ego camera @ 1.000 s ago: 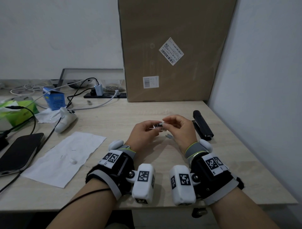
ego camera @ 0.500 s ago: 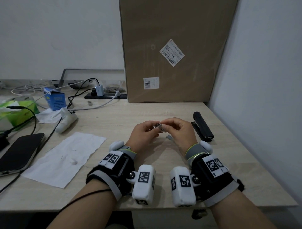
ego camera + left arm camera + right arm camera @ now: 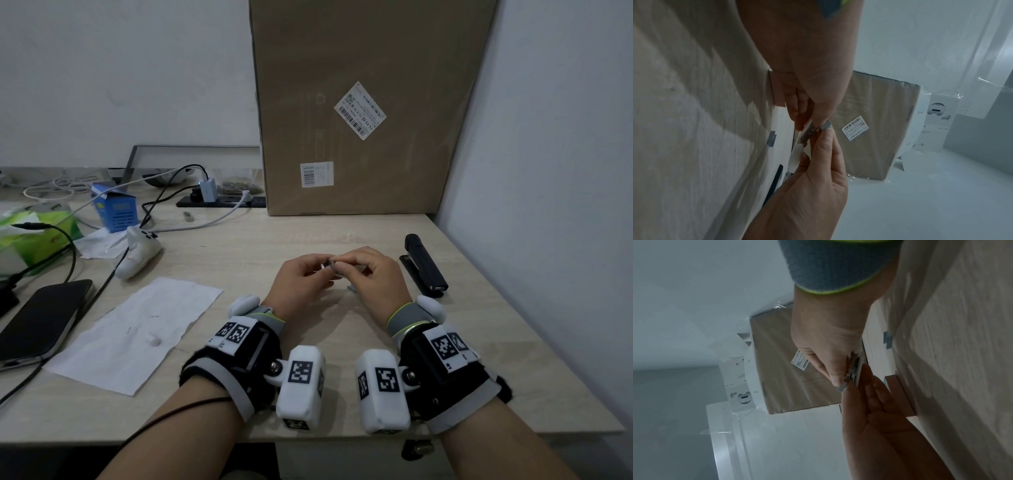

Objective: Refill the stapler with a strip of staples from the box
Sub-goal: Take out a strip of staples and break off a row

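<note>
Over the middle of the desk, both hands meet on a small staple box (image 3: pixel 331 266). My right hand (image 3: pixel 346 264) holds its white body (image 3: pixel 794 158). My left hand (image 3: pixel 318 270) pinches the silvery staples (image 3: pixel 808 132) showing at its open end, and a small grey piece (image 3: pixel 826 127) sits at the thumb tip. In the right wrist view the staples (image 3: pixel 853 368) lie between the fingertips of both hands. The black stapler (image 3: pixel 424 265) lies closed on the desk just right of my right hand. A small loose staple bit (image 3: pixel 352 288) lies under the hands.
A tall cardboard box (image 3: pixel 370 109) leans against the back wall. To the left lie a white paper sheet (image 3: pixel 137 334), a phone (image 3: pixel 41 318), a white controller (image 3: pixel 140 251) and cables. The right wall (image 3: pixel 548 205) runs close beside the stapler.
The two hands have drawn a little closer together around the staple box. They stay over the same spot on the desk. The stapler has not moved.
</note>
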